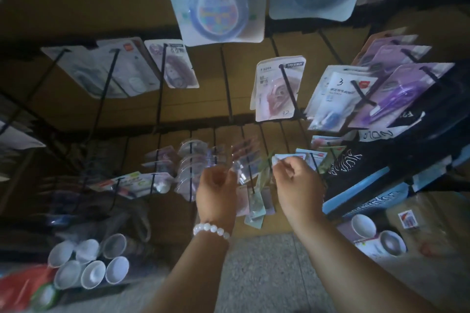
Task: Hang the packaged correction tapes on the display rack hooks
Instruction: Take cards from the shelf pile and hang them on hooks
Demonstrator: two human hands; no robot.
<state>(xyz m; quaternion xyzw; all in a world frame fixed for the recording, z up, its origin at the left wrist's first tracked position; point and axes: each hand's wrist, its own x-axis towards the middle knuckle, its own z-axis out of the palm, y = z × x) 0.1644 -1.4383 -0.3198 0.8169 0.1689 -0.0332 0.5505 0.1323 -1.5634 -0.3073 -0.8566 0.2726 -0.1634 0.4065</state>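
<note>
A dark wire display rack with long black hooks (pixel 288 89) carries packaged correction tapes on several rows. My left hand (pixel 216 185), with a white bead bracelet on the wrist, grips a bunch of clear blister packs (pixel 241 160) in front of a lower hook. My right hand (pixel 295 175) pinches the top edge of a white-and-green pack (pixel 265 173) beside a hook tip (pixel 250 178). More packs (pixel 256 206) dangle on that hook below my hands. A pink pack (pixel 276 89) hangs higher up.
Large blue packs (pixel 218 0) hang overhead. Purple packs (pixel 401 94) crowd hooks at the right above a black-and-blue bag (pixel 368 168). Several white cups (pixel 89 262) sit on the floor at lower left, two cups (pixel 376 234) and a cardboard box at lower right.
</note>
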